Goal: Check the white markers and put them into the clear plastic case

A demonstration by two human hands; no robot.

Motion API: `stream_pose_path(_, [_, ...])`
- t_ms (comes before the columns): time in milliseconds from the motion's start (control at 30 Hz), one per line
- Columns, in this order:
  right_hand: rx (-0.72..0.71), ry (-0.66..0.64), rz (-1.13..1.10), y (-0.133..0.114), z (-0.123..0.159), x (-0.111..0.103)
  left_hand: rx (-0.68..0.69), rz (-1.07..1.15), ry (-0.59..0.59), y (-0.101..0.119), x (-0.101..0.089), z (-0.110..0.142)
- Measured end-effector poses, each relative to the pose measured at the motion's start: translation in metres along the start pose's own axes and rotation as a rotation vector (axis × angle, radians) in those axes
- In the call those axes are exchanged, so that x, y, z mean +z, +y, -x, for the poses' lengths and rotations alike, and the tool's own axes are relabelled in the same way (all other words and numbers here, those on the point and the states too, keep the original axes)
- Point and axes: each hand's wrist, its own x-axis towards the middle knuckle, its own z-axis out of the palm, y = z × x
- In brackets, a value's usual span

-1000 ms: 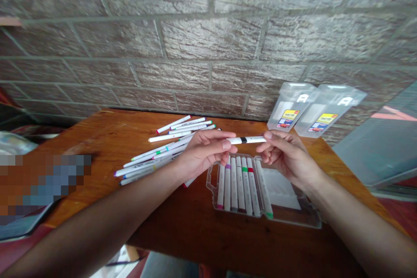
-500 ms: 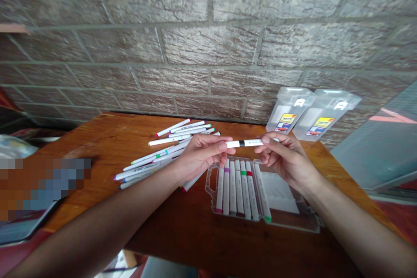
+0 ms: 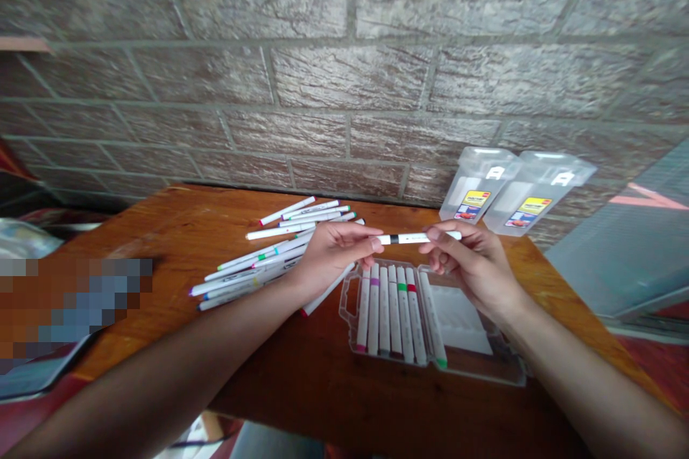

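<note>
A white marker (image 3: 412, 238) with a black band is held level above the table. My left hand (image 3: 336, 254) pinches its left end, and my right hand (image 3: 474, 258) has thumb and fingers closed on its right part. Below the hands lies an open clear plastic case (image 3: 484, 373). Several white markers (image 3: 397, 315) stand side by side in its left half, some with purple, green or red bands. One green-ended marker (image 3: 435, 323) rests by the hinge. Left of the case is a loose pile of white markers (image 3: 242, 276), partly hidden behind my left hand and forearm.
Two clear plastic containers (image 3: 517, 193) with yellow and blue labels stand at the table's back right, against the brick wall (image 3: 317, 136). White paper (image 3: 460, 319) lies in the case's right half. A dark-edged flat object, partly pixelated, is at the left edge of the wooden table (image 3: 161, 229).
The left hand's grip has shifted slightly along the marker, and the black band sits a little further left between the hands. The case and the pile stay in place.
</note>
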Motion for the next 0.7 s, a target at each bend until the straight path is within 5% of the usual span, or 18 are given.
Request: stream_pose_path(700, [-0.008, -0.061, 0.145, -0.0004, 0.0052, 0.0019, 0.028, -0.205, 0.026, 0.001, -0.0008, -0.0001])
